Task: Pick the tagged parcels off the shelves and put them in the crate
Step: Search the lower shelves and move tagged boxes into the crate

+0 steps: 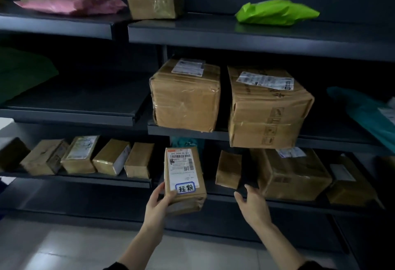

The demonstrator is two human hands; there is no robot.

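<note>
I am gripping the small brown cardboard parcel with the blue-edged tag (184,181) in my left hand (157,205), fingers (171,194) curled round its lower end, my right hand (253,202) hanging just beside with empty fingers (249,188) spread, so I am judging it picked, not yet crated, no crate showing.

Your left hand (159,202) grips the tagged parcel (184,181) at its lower left corner, thumb on the front face, forearm reaching up from below it. Your right hand (253,202) hovers right of the parcel, apart from it, fingers relaxed and loosely spread.
</note>
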